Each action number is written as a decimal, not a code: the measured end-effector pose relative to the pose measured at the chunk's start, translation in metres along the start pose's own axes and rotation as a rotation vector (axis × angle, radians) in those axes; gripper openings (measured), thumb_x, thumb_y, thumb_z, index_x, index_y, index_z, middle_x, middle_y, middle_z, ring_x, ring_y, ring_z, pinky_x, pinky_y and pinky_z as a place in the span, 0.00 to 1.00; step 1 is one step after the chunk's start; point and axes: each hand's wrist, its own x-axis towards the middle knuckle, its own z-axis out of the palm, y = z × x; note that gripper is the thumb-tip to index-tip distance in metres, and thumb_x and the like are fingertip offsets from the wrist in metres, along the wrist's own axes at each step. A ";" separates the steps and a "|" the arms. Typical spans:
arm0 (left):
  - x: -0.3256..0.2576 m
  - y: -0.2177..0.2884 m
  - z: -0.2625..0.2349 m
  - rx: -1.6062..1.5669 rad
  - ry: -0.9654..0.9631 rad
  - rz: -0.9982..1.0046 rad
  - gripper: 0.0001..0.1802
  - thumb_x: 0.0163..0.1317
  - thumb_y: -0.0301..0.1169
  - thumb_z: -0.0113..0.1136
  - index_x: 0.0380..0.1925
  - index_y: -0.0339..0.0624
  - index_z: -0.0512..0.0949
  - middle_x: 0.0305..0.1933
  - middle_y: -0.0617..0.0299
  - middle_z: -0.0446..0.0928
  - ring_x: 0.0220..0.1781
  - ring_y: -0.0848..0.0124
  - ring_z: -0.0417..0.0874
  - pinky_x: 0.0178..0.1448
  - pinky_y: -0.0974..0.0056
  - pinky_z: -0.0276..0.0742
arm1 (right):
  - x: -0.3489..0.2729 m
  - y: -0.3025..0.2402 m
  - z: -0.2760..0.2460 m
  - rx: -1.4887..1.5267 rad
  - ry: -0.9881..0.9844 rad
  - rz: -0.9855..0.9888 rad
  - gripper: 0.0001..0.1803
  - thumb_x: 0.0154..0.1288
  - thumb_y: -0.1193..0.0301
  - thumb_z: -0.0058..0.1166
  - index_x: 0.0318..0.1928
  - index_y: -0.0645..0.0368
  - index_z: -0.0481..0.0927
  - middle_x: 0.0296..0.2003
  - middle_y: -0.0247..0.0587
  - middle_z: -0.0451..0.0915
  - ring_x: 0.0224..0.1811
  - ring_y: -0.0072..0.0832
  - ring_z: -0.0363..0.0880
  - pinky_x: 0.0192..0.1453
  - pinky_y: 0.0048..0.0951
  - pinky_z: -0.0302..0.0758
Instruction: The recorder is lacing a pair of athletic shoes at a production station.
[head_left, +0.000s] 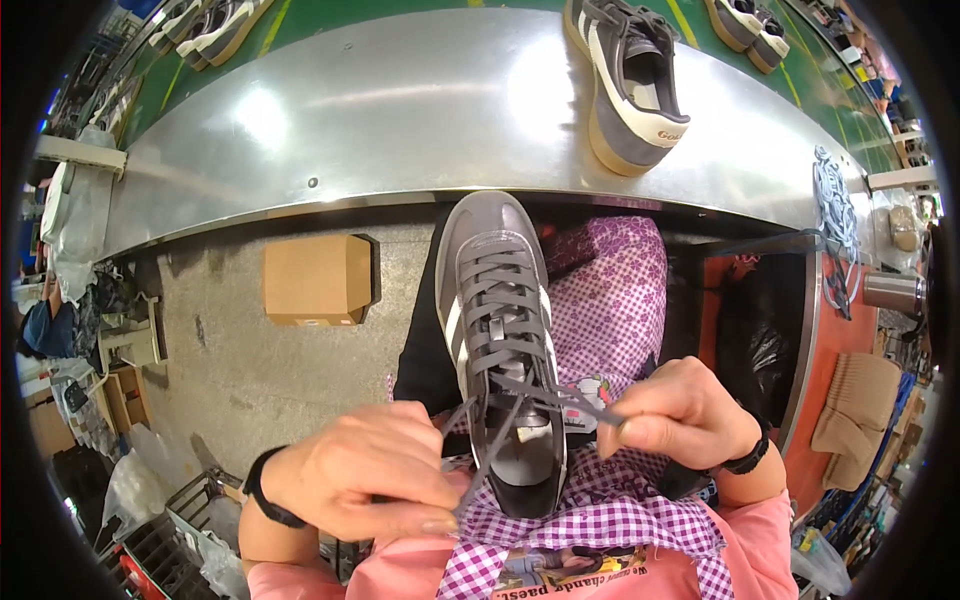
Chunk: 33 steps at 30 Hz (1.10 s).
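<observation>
A grey sneaker [500,235] with white side stripes lies over my lap, its toe pointing away from me against the bench edge. Dark grey laces [497,300] run criss-cross up its front, and the two loose ends cross above the tongue. Beside the heel, on the left, my left hand [360,475] is closed with thumb and finger pinching one lace end. My right hand [680,415] pinches the other end, drawn out to the right of the shoe's opening. Under the shoe is a purple checked apron [610,285].
Ahead runs a metal bench [400,130] with a similar sneaker [640,95] on it. Beyond it, a green conveyor belt [350,25] carries more shoes. A brown cardboard box [315,280] sits on the floor at left. Blue-grey laces [832,195] hang at the bench's right end.
</observation>
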 end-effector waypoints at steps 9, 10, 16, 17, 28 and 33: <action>0.001 0.006 0.006 0.864 0.470 -0.201 0.14 0.39 0.35 0.76 0.28 0.46 0.84 0.42 0.59 0.77 0.48 0.57 0.76 0.50 0.57 0.73 | 0.006 0.003 0.002 -0.536 0.319 -0.034 0.06 0.62 0.76 0.58 0.39 0.64 0.83 0.24 0.42 0.76 0.23 0.34 0.77 0.26 0.30 0.71; 0.004 0.007 0.013 0.845 0.438 -0.085 0.15 0.39 0.37 0.76 0.29 0.46 0.84 0.43 0.60 0.78 0.48 0.56 0.77 0.51 0.56 0.73 | 0.006 0.002 0.003 -0.568 0.321 -0.080 0.06 0.61 0.77 0.59 0.39 0.64 0.83 0.24 0.41 0.76 0.22 0.33 0.76 0.25 0.30 0.70; 0.040 -0.021 0.053 0.881 0.379 -0.121 0.13 0.39 0.35 0.73 0.28 0.46 0.85 0.55 0.55 0.76 0.64 0.50 0.67 0.64 0.49 0.62 | 0.010 -0.005 0.012 -0.617 0.320 -0.176 0.08 0.58 0.77 0.62 0.39 0.65 0.83 0.23 0.40 0.75 0.21 0.31 0.77 0.23 0.29 0.70; 0.043 -0.024 0.054 0.868 0.351 -0.130 0.12 0.40 0.34 0.73 0.28 0.46 0.86 0.57 0.54 0.75 0.65 0.50 0.66 0.65 0.48 0.60 | 0.010 -0.005 0.012 -0.605 0.327 -0.185 0.08 0.57 0.77 0.63 0.39 0.65 0.83 0.23 0.40 0.75 0.21 0.31 0.77 0.23 0.29 0.70; 0.021 0.019 0.028 -0.048 0.974 0.016 0.10 0.43 0.28 0.72 0.17 0.44 0.77 0.39 0.58 0.76 0.43 0.63 0.80 0.50 0.50 0.73 | 0.013 0.013 0.005 -0.573 0.309 -0.075 0.16 0.60 0.69 0.62 0.46 0.65 0.80 0.35 0.46 0.77 0.37 0.39 0.78 0.40 0.35 0.75; 0.036 0.020 0.010 0.336 0.603 -0.003 0.08 0.49 0.25 0.67 0.30 0.39 0.79 0.46 0.57 0.77 0.47 0.61 0.81 0.51 0.54 0.75 | 0.028 0.007 0.033 -0.606 0.035 -0.428 0.24 0.56 0.62 0.64 0.50 0.61 0.77 0.43 0.45 0.76 0.47 0.44 0.75 0.50 0.38 0.72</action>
